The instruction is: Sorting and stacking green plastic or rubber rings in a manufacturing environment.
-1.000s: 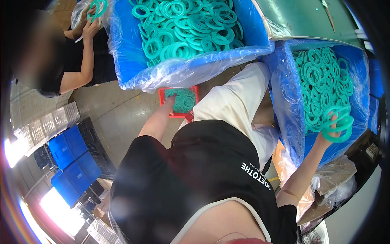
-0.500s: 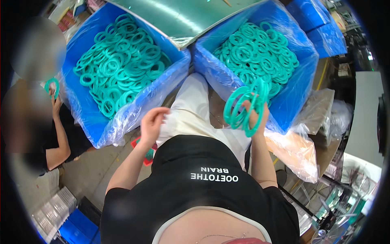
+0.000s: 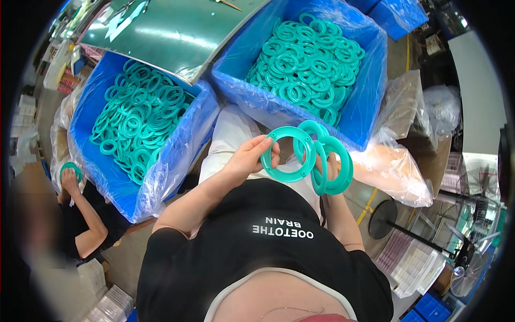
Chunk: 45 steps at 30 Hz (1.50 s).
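Over my lap, my left hand (image 3: 251,154) is closed on the left edge of a flat teal plastic ring (image 3: 290,176), with small holes around its band. My right hand (image 3: 333,165) has its fingers through several more teal rings (image 3: 345,181), partly hidden behind them. The single ring overlaps that bunch in view. Ahead stand two blue boxes lined with clear plastic, a left box (image 3: 80,126) and a right box (image 3: 375,88). Heaps of teal rings (image 3: 137,110) lie in the left one, and another heap (image 3: 311,64) in the right one.
A green-topped table (image 3: 177,40) extends behind the boxes. At the left, another person's hand (image 3: 70,182) holds a teal ring. Plastic-wrapped cardboard (image 3: 397,172) sits at the right, with a fan (image 3: 464,263) beyond it on the floor.
My left hand, free before, has come right and now grips a ring beside the bunch. My right hand stays around its rings. The view has shifted, showing more table.
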Motion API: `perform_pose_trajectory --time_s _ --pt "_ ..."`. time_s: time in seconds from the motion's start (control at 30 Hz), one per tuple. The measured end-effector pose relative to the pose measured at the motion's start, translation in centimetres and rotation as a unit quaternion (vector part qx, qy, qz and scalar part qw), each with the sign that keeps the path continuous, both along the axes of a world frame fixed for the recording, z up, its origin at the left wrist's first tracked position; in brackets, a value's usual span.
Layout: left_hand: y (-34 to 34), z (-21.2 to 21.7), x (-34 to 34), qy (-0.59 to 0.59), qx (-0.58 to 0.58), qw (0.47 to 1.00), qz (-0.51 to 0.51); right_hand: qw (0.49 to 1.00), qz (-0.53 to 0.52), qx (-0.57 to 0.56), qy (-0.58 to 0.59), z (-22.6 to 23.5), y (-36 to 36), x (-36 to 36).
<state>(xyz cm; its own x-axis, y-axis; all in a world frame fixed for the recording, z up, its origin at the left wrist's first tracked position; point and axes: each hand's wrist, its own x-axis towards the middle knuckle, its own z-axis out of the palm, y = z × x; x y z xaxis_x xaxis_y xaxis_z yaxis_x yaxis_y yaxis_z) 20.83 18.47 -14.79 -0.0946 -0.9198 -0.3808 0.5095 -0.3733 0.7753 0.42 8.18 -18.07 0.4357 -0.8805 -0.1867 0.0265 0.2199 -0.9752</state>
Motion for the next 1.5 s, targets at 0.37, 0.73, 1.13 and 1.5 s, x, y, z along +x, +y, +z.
perform_pose_trajectory --time_s 0.37,0.73,1.13,1.5 --pt "0.7 0.7 -0.4 0.154 -0.019 0.985 -0.080 0.961 0.098 0.150 -0.209 0.5 2.5 -1.7" --pt "0.1 -0.9 -2.5 -0.304 -0.120 0.935 0.137 0.996 0.045 0.065 -0.042 1.2 2.9 -2.1" --pt "-0.9 -2.0 0.4 -0.076 -0.005 0.992 0.103 0.919 -0.179 0.036 -0.349 3.3 -3.9 -9.6" --pt "-1.2 0.0 -3.4 0.001 -0.060 0.995 -0.081 0.991 -0.050 -0.016 0.123 0.7 2.1 -2.4"
